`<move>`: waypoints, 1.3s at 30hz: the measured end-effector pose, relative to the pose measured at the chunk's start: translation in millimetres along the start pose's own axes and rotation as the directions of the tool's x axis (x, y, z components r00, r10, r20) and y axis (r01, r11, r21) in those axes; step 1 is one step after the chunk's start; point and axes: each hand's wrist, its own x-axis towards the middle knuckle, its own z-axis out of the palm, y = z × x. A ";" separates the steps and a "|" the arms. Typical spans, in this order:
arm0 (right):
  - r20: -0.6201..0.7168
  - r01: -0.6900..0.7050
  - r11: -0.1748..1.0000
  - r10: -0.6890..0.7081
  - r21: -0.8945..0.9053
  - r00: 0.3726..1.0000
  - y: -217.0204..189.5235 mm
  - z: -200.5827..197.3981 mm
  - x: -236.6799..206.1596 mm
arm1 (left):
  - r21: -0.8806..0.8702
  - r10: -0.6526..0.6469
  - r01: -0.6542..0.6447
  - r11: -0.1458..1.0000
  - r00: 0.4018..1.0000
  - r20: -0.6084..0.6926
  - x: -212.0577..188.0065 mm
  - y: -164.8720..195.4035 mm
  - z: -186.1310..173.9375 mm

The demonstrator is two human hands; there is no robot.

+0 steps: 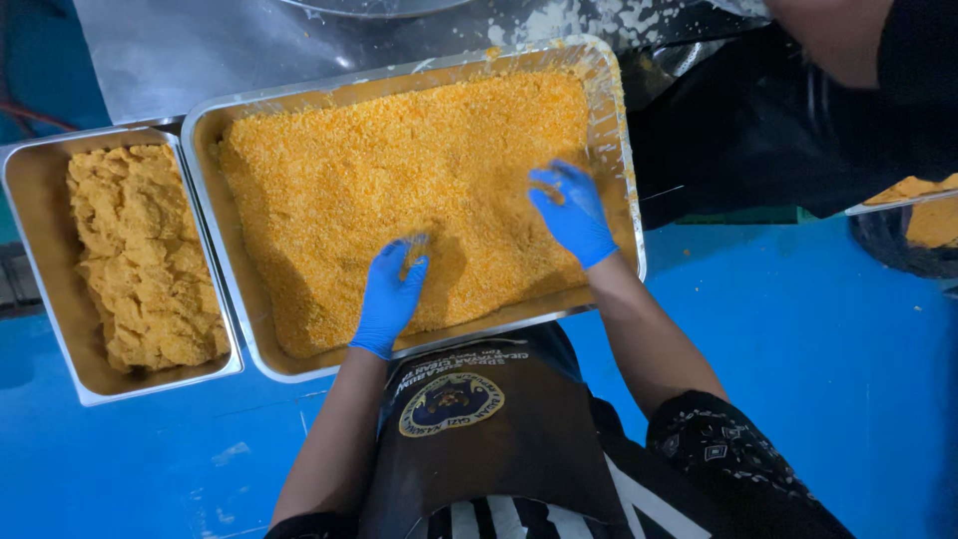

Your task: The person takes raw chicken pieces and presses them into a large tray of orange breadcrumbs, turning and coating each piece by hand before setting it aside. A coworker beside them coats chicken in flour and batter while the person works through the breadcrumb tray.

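Two gloved hands are reaching into the big metal tray (611, 130) of orange crumbs (399, 170): left hand (391, 296) and right hand (571, 213) are lying palm-down, fingers loosely spread, grasping nothing.

Lighting bright and even from overhead, colours saturated. Glare on the steel tray rim (614, 130); soft shadows under both forearms. Slight motion blur at the left hand (391, 291).

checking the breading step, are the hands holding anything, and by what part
Cannot be told. Left hand digs fingertips into the crumbs; right hand lies flat on them. Anything under the crumbs is hidden.
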 end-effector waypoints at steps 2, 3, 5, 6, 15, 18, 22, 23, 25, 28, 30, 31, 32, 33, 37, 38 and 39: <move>-0.117 -0.162 0.920 0.128 -0.356 0.985 16.0 4.8 -5.3 | 0.161 0.138 -0.127 0.979 0.989 -0.056 -5.6 10.7 -10.3; -0.104 -0.188 0.954 0.168 -0.233 0.980 19.1 13.0 -6.2 | 0.221 0.106 -0.091 0.971 0.993 -0.060 -7.4 15.5 -13.1; -0.057 -0.245 0.969 0.246 0.024 0.968 17.2 32.1 -17.9 | 0.234 0.088 -0.073 0.970 0.994 -0.057 -6.7 23.7 -10.2; -0.043 -0.259 0.961 0.264 0.094 0.964 12.2 43.4 -26.5 | 0.188 0.103 -0.092 0.978 0.993 -0.052 -3.0 26.8 -4.8; 0.205 -0.044 0.958 -0.016 0.283 0.979 -20.8 68.7 -23.6 | -0.376 -0.076 0.100 0.921 0.994 0.076 54.9 27.7 55.5; 0.234 0.438 0.848 -0.379 -0.300 0.895 -16.6 45.3 -19.8 | -0.597 -0.089 0.155 0.787 0.986 0.140 59.1 33.5 55.7; 0.327 -0.412 0.761 0.275 0.500 0.904 -17.9 23.0 15.2 | -0.517 -0.014 0.053 0.854 0.997 0.079 58.0 34.4 28.7; 0.282 -0.285 0.813 0.156 0.508 0.947 -18.2 15.7 32.2 | -0.460 -0.044 0.099 0.883 0.991 0.129 58.0 32.7 15.0; 0.132 0.106 0.953 -0.148 0.283 0.980 -16.7 -6.8 64.1 | -0.333 -0.116 0.188 0.924 0.967 0.225 56.4 25.8 -15.1; 0.083 0.362 0.926 -0.354 -0.109 0.932 -22.3 -25.4 116.1 | -0.184 0.116 -0.103 0.978 0.991 0.061 59.5 19.4 -40.0; 0.085 0.282 0.956 -0.275 -0.081 0.958 -36.0 -15.5 140.0 | 0.065 0.086 -0.086 0.994 0.996 0.003 64.2 15.9 -49.0; 0.087 0.240 0.968 -0.233 -0.070 0.968 -46.8 -6.3 145.0 | 0.186 0.077 -0.071 0.980 0.997 -0.026 66.4 14.6 -50.4; 0.060 0.266 0.961 -0.262 -0.081 0.963 -55.9 10.9 143.5 | 0.243 0.102 -0.083 0.966 0.993 -0.067 69.9 13.7 -50.0; 0.032 0.295 0.951 -0.293 -0.092 0.955 -66.3 28.6 141.1 | 0.301 0.131 -0.093 0.949 0.985 -0.110 73.9 12.6 -49.9; 0.131 0.344 0.889 -0.319 -0.301 0.939 -87.3 73.3 99.5 | 0.373 0.209 -0.134 0.918 0.963 -0.168 85.7 6.9 -40.2; 0.144 0.374 0.867 -0.345 -0.330 0.927 -88.3 77.9 85.4 | 0.376 0.212 -0.145 0.915 0.967 -0.143 86.3 5.5 -35.0; 0.183 0.398 0.865 -0.357 -0.305 0.916 -87.3 79.4 71.6 | 0.381 0.217 -0.157 0.911 0.969 -0.121 87.7 4.3 -29.9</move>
